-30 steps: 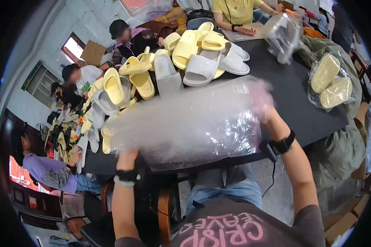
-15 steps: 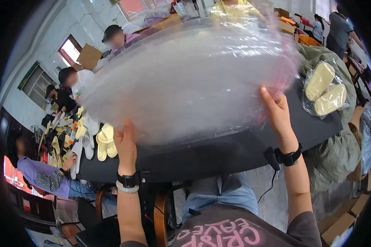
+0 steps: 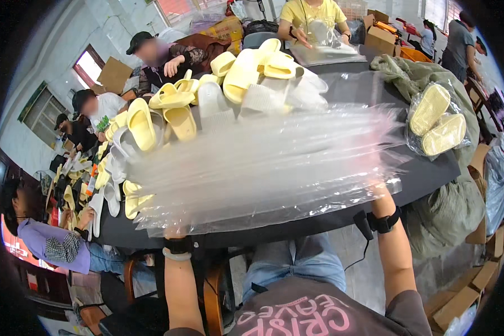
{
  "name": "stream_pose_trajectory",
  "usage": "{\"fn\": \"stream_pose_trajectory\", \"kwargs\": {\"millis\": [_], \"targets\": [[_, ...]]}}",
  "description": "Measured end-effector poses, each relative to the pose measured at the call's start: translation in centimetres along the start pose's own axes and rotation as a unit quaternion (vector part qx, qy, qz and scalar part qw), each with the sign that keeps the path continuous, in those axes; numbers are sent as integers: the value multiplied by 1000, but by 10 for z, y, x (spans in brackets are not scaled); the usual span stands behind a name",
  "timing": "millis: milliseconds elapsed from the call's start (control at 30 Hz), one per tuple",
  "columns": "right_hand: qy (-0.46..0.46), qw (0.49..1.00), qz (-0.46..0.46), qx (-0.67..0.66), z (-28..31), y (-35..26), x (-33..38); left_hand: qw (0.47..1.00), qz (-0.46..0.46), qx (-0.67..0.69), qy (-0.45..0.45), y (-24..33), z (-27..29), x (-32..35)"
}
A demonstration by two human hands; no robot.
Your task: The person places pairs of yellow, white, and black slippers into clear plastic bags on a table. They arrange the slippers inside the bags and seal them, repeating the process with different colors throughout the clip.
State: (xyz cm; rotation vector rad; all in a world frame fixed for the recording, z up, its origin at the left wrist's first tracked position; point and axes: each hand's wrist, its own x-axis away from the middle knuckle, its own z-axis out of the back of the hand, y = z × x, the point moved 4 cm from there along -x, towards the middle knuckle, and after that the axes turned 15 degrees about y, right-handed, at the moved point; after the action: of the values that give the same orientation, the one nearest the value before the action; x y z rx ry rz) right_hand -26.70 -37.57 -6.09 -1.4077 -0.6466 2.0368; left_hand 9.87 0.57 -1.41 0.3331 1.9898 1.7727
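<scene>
A thick stack of clear plastic bags (image 3: pixel 263 173) spreads in front of me above the near part of the black table, blurred by motion. My left hand (image 3: pixel 175 230) holds its near left end, with the fingers mostly hidden behind the film. On the right end my right hand (image 3: pixel 379 191) has its grip, smeared and partly covered by the plastic. Past the stack lies a heap of yellow slippers (image 3: pixel 242 75) mixed with white slippers (image 3: pixel 214 103), some partly hidden by the bags.
A bagged pair of yellow slippers (image 3: pixel 443 120) lies on the right, beside a grey-green cloth (image 3: pixel 456 196). A co-worker in yellow (image 3: pixel 313 17) handles bags across the black table (image 3: pixel 431 173). Other people sit along its left side. Cardboard boxes (image 3: pixel 459 302) stand at lower right.
The bag stack has come down from an upright, raised position toward the table, lowering with both hands. The slipper heap and the co-worker across the table now show behind it.
</scene>
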Motion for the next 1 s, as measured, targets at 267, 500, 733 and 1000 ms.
{"fn": "stream_pose_trajectory", "kwargs": {"millis": [267, 500, 733, 1000], "targets": [[-99, 938, -257, -212, 57, -144, -32, 989, 141, 51, -9, 56, -24, 18], [-286, 830, -470, -87, 15, -45, 43, 887, 443, 22, -128, -62, -25, 44], [-292, 859, -419, -46, -16, -64, 15, 920, 382, -36, -84, -79, -13, 6], [-255, 866, -423, -72, -51, 11, 12, 936, 337, -87, -45, -104, -38, -30]]}}
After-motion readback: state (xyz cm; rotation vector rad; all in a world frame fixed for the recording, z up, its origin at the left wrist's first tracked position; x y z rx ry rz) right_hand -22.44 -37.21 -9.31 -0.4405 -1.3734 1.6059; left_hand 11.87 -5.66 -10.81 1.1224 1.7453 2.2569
